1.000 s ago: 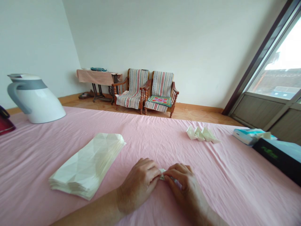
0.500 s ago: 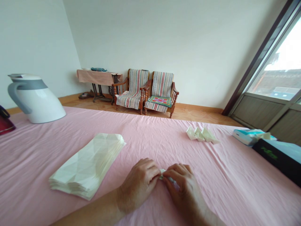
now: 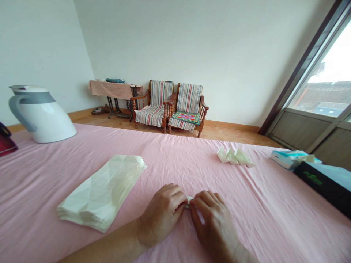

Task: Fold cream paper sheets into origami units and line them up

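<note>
Low in the middle of the head view, my left hand (image 3: 164, 210) and my right hand (image 3: 212, 217) meet with fingers pinched on a small folded piece of paper (image 3: 189, 200). Only a whitish bit of it shows between the fingertips; the rest is hidden. To the left lies a thick stack of creased cream paper sheets (image 3: 101, 190). Beyond my right hand, several pointed folded paper pieces (image 3: 234, 156) stand in a row on the pink cloth (image 3: 170, 157).
A white and grey thermos jug (image 3: 52, 117) stands at the far left, beside a partly visible red object (image 3: 6, 140). At right are a tissue pack (image 3: 290, 159) and a black box (image 3: 323, 184). Two wooden armchairs (image 3: 186, 98) stand beyond the cloth's edge.
My right fingers have shifted slightly and cover more of the folded paper. My left hand and the things around stay almost where they were.
</note>
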A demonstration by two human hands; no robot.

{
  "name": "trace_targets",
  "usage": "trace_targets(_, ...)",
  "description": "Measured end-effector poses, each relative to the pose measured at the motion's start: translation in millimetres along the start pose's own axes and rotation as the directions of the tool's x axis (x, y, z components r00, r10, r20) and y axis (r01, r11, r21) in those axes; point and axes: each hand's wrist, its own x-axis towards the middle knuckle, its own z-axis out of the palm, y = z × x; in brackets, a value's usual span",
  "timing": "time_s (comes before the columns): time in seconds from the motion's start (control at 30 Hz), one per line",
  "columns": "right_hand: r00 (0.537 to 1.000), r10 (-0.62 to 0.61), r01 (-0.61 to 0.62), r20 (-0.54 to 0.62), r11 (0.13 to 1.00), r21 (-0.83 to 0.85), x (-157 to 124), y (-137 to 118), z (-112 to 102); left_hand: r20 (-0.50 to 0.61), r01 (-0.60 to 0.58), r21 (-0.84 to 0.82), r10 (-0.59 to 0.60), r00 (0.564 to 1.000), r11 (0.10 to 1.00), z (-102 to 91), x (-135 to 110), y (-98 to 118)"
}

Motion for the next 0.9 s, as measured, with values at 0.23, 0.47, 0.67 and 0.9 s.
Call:
trace_targets(0.23, 0.998, -0.065, 0.066, 0.009, 0.990, -0.124, -1, -6, 3, 0.011, -0.030, 0.027, 0.030, 0.999, 0.999, 0.0, 0, 1)
trace_targets(0.47, 0.994, -0.077, 0.083, 0.079, 0.994, -0.066, -6, -1, 0, 0.070, -0.071, -0.015, 0.072, 0.995, 0.997, -4.8, -1, 1)
trace_targets(0.67, 0.990, -0.052, 0.045, 0.129, 0.998, 0.054, -13, 1, -10, 0.104, -0.130, -0.019, 0.132, 0.986, 0.991, -9.5, -2, -2)
trace_targets(0.9, 1.000, 0.013, -0.016, 0.013, 0.969, 0.248, -18, 2, -9, 0.167, -0.166, 0.006, 0.163, 0.972, 0.986, -14.3, -3, -2)
